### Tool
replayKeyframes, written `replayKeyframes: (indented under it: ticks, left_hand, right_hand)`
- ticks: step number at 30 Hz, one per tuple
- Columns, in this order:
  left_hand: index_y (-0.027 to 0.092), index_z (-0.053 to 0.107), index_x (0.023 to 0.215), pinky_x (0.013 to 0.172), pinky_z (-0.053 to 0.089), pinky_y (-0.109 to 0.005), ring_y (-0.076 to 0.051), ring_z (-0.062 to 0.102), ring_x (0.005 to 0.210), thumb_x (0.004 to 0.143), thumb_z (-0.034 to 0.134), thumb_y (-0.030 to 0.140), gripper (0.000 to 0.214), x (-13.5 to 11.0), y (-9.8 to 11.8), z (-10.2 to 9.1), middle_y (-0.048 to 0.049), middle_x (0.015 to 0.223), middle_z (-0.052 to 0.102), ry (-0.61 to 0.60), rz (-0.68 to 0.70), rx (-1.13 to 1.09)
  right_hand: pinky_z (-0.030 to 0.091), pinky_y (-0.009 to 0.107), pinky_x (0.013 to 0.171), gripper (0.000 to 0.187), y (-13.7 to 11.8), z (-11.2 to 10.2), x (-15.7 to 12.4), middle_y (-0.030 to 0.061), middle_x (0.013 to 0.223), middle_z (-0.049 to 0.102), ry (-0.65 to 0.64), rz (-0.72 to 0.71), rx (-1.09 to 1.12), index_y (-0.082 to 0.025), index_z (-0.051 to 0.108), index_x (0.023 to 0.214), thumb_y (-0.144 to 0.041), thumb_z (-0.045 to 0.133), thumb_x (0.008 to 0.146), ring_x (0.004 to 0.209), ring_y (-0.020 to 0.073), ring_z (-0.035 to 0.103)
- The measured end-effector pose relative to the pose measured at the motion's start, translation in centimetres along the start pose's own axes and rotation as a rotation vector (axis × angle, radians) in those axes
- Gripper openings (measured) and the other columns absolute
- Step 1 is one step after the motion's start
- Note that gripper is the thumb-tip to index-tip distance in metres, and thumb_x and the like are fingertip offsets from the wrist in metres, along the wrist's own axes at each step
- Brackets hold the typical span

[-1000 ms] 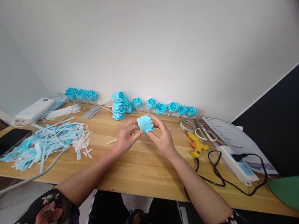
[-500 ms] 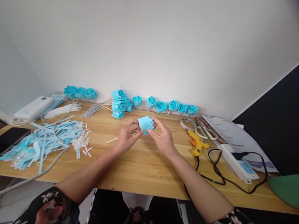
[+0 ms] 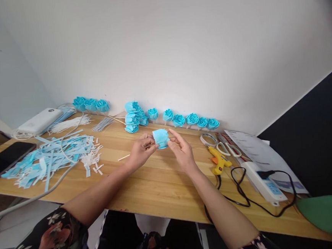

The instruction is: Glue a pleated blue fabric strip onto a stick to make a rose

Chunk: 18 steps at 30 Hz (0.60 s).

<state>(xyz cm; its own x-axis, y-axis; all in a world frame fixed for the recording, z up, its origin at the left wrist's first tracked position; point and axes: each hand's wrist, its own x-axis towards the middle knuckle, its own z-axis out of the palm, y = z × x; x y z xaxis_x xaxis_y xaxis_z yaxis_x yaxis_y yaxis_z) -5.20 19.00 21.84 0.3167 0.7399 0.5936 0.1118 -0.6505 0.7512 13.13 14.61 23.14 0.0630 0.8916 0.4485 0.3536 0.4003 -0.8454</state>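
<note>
Between my two hands, above the middle of the wooden table [image 3: 159,186], is a light blue fabric flower [image 3: 161,137]. My left hand [image 3: 141,150] is closed around its base and stem; a thin pale stick end [image 3: 124,157] pokes out to the left of this hand. My right hand [image 3: 182,152] has thumb and fingertips at the flower's right edge, on the outer petals. Behind, along the wall, stand several finished blue flowers [image 3: 192,119], and a bunch of flowers on sticks [image 3: 132,117] lies left of them.
Blue strips [image 3: 50,158] and white scraps [image 3: 91,157] lie at left, near a phone [image 3: 10,159] and a white power bank [image 3: 37,121]. On the right are a yellow glue gun [image 3: 219,159], scissors [image 3: 228,150], tape rolls [image 3: 208,140] and a power strip [image 3: 264,184] with a black cord.
The flower has turned slightly in my hands. My right fingers have loosened and shifted a little along its right edge; my left hand stays nearly in place.
</note>
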Motion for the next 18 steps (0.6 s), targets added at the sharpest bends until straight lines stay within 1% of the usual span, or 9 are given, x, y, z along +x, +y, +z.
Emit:
replayKeyframes:
  ticks: [3,6,9,12,15,17,18]
  left_hand:
    - [0.015,0.061,0.069,0.067,0.041,-0.025,-0.015,0.055,0.078,0.085,0.064,0.024,0.018,-0.1,0.3,0.1,-0.0033,0.081,0.055,-0.016,0.024,0.022]
    - [0.016,0.061,0.069,0.069,0.041,-0.026,-0.015,0.054,0.078,0.085,0.063,0.023,0.017,-0.1,0.7,0.0,-0.0030,0.081,0.053,-0.038,0.057,0.064]
    - [0.016,0.059,0.068,0.069,0.041,-0.027,-0.015,0.053,0.078,0.085,0.063,0.025,0.020,0.0,0.9,-0.1,-0.0032,0.081,0.053,-0.036,0.050,0.073]
    - [0.016,0.060,0.068,0.069,0.042,-0.027,-0.016,0.054,0.078,0.086,0.063,0.026,0.021,0.1,0.9,-0.2,-0.0036,0.081,0.053,-0.023,0.035,0.069]
    - [0.016,0.060,0.068,0.069,0.042,-0.027,-0.016,0.054,0.078,0.086,0.063,0.027,0.021,0.2,0.8,-0.4,-0.0038,0.080,0.054,-0.014,0.026,0.092]
    - [0.016,0.058,0.066,0.068,0.042,-0.027,-0.016,0.054,0.077,0.086,0.063,0.027,0.023,0.2,0.7,-0.4,-0.0035,0.079,0.054,-0.005,0.029,0.115]
    - [0.016,0.058,0.065,0.068,0.042,-0.027,-0.016,0.054,0.077,0.086,0.063,0.026,0.024,0.2,0.6,-0.5,-0.0033,0.078,0.054,0.000,0.032,0.122]
  right_hand:
    - [0.048,0.038,0.092,0.056,-0.6,0.5,-0.2,0.0066,0.104,0.071,0.043,-0.041,-0.132,-0.023,0.058,0.134,-0.030,0.070,0.080,0.096,0.0220,0.064]
    - [0.048,0.038,0.091,0.049,-0.7,0.6,-0.2,0.0044,0.096,0.071,0.074,-0.047,-0.201,-0.024,0.062,0.129,-0.026,0.068,0.080,0.091,0.0209,0.064]
    - [0.050,0.037,0.089,0.045,-0.5,0.3,0.0,0.0014,0.085,0.071,0.061,-0.032,-0.147,-0.024,0.061,0.128,-0.026,0.064,0.083,0.085,0.0192,0.065]
    - [0.051,0.037,0.087,0.046,-0.3,-0.2,0.2,0.0024,0.084,0.073,0.074,0.013,-0.039,-0.023,0.059,0.131,-0.032,0.063,0.086,0.083,0.0198,0.068]
    - [0.052,0.040,0.087,0.047,-0.2,-0.7,0.4,0.0051,0.090,0.075,0.175,0.062,0.046,-0.022,0.059,0.131,-0.036,0.064,0.086,0.088,0.0216,0.070]
    - [0.051,0.041,0.090,0.046,-0.3,-0.9,0.4,0.0060,0.092,0.075,0.242,0.069,0.075,-0.021,0.060,0.129,-0.036,0.064,0.086,0.092,0.0220,0.070]
    - [0.051,0.041,0.092,0.046,-0.4,-0.9,0.4,0.0058,0.091,0.074,0.255,0.066,0.079,-0.021,0.061,0.129,-0.036,0.064,0.086,0.092,0.0217,0.069]
